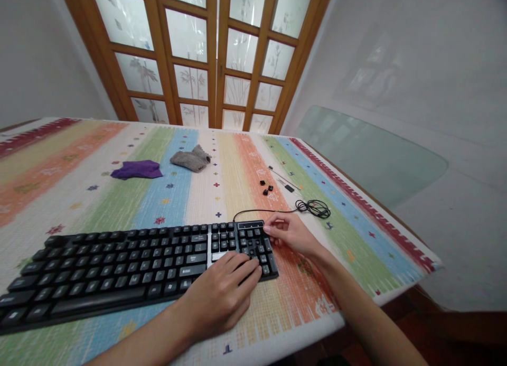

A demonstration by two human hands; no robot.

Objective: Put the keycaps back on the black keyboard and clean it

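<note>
A black keyboard (130, 273) lies across the front of the table, with sockets lacking keycaps in its number pad (253, 245). My left hand (224, 287) rests palm down at its right part, fingers stretched over the arrow keys and lower number pad. At the pad's upper right corner, my right hand (292, 233) has thumb and forefinger drawn together against the edge. Whatever may be between those fingertips is too small to make out. Beyond the keyboard sit three loose black keycaps (265, 192).
A coiled black cable (315, 208) runs from the keyboard's back edge. Past it lie a thin rod (283, 176) and a small black piece (289, 188). Farther back are a purple sock (137, 169) and a grey sock (192, 160) on a striped tablecloth (222, 191).
</note>
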